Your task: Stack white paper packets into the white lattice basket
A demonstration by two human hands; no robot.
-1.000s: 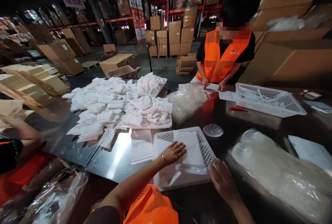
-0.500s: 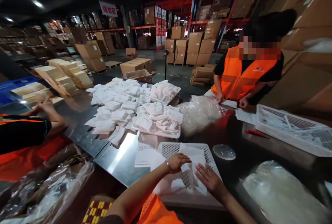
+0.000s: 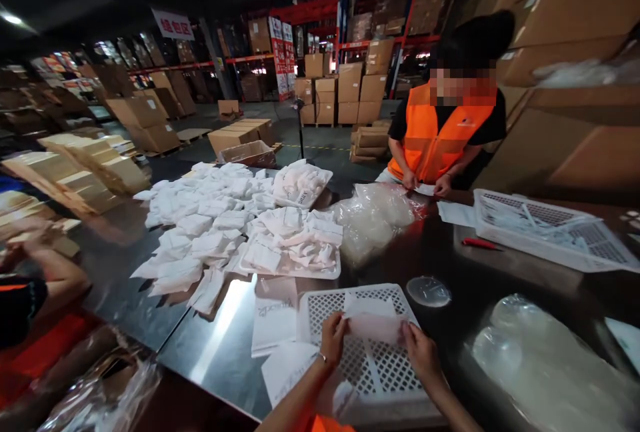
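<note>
Both my hands hold one white pouch (image 3: 373, 327) just above a white perforated tray (image 3: 370, 379) at the near table edge. My left hand (image 3: 333, 337) pinches the pouch's left end, and my right hand (image 3: 419, 352) pinches its right end. The pouch hangs level between them. A white printed bag (image 3: 273, 315) lies flat on the steel table (image 3: 205, 345) to the left of the tray, and another white sheet (image 3: 290, 369) lies at the tray's near left corner.
Heaps of white pouches (image 3: 200, 232) and two filled trays (image 3: 293, 249) cover the table's middle. Clear plastic bags (image 3: 545, 365) lie at right, a round clear lid (image 3: 429, 291) beyond my tray. A person in an orange vest (image 3: 440, 132) works opposite beside a white basket (image 3: 550, 229). Another person's arm (image 3: 45, 279) is at left.
My hands left the flat white bag on the tray and lifted a pouch between them. The bag that lay in the tray is gone from it. The camera view shifted.
</note>
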